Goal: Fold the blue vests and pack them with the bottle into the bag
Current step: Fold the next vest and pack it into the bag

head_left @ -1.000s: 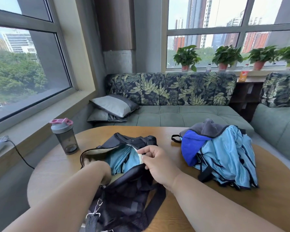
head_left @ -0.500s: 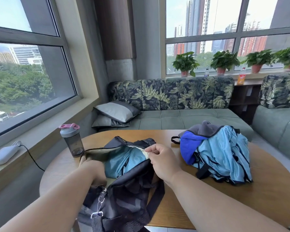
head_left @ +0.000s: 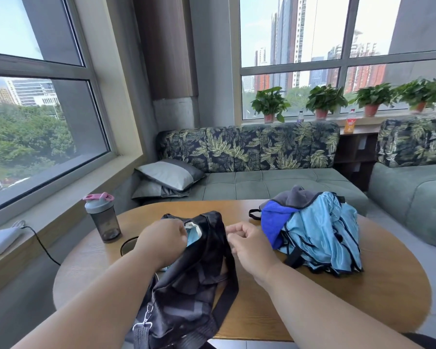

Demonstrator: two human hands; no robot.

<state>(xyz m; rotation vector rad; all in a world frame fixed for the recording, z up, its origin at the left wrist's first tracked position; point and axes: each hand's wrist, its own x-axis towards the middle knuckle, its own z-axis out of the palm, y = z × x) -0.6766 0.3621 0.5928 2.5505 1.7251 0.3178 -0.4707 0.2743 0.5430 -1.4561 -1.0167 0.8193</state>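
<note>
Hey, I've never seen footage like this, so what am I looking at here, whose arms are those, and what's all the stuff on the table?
There is no machine. A camera worn on a person's head looks forward and down, so the two bare arms are theirs. On the round wooden table lies a black bag with light blue cloth showing in its opening. The left hand grips the bag at that opening; the right hand is curled at the bag's other edge. A shaker bottle stands to the left, and a pile of blue vests lies to the right.

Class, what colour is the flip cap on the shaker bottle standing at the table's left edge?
Pink, over a grey lid, on the bottle. It shows in the head view.
</note>
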